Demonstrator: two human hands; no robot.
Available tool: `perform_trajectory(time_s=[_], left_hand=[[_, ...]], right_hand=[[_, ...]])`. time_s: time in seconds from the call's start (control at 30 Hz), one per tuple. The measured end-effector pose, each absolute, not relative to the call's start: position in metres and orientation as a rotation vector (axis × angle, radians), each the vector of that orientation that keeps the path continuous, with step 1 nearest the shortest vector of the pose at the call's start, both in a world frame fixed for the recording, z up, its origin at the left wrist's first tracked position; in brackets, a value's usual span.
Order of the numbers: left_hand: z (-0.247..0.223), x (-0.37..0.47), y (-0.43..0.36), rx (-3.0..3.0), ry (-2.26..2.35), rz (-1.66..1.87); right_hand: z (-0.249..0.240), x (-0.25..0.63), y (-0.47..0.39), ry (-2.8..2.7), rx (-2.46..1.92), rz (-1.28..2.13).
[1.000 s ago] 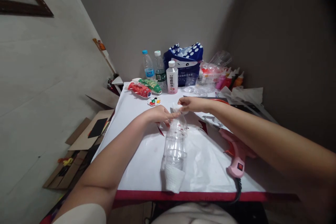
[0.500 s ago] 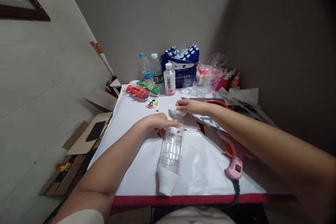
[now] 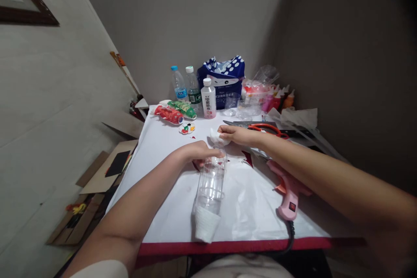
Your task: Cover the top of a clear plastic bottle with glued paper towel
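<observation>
A clear plastic bottle [image 3: 211, 182] lies on the white-covered table, its near end wrapped in white textured material [image 3: 207, 224]. My left hand [image 3: 205, 153] grips the far end of the bottle, thumb or finger laid across the top. Just beyond that end, my right hand [image 3: 228, 134] pinches a crumpled white piece [image 3: 217, 137], whose exact shape is partly hidden by the fingers. Small dark red scraps [image 3: 248, 158] lie to the right of the bottle.
A pink glue gun [image 3: 289, 200] and orange-handled scissors [image 3: 267, 128] lie to the right. Red [image 3: 168, 114] and green [image 3: 184, 109] fish shapes, a paint palette [image 3: 186, 128], upright bottles [image 3: 209, 100], a blue bag [image 3: 224, 89] and paint tubes [image 3: 288, 100] stand or lie at the back.
The white piece in my right hand has come slightly away from the bottle's far end. My left hand stays on the bottle. The whole view has shifted a little.
</observation>
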State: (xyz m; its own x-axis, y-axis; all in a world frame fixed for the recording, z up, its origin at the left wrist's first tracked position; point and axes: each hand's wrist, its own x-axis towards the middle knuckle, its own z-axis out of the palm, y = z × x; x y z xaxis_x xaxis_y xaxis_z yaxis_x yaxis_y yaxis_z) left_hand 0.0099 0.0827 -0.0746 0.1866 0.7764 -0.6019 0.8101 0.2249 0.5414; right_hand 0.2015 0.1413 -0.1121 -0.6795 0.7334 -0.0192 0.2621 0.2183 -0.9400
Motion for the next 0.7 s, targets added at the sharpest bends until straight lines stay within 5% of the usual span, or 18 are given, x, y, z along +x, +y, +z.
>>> perform_trajectory(time_s=[0.7], left_hand=[[-0.082,0.013,0.084,1.524,1.565,0.02]], right_hand=[[-0.122,0.2,0.156,-2.16,-0.831,1.455]])
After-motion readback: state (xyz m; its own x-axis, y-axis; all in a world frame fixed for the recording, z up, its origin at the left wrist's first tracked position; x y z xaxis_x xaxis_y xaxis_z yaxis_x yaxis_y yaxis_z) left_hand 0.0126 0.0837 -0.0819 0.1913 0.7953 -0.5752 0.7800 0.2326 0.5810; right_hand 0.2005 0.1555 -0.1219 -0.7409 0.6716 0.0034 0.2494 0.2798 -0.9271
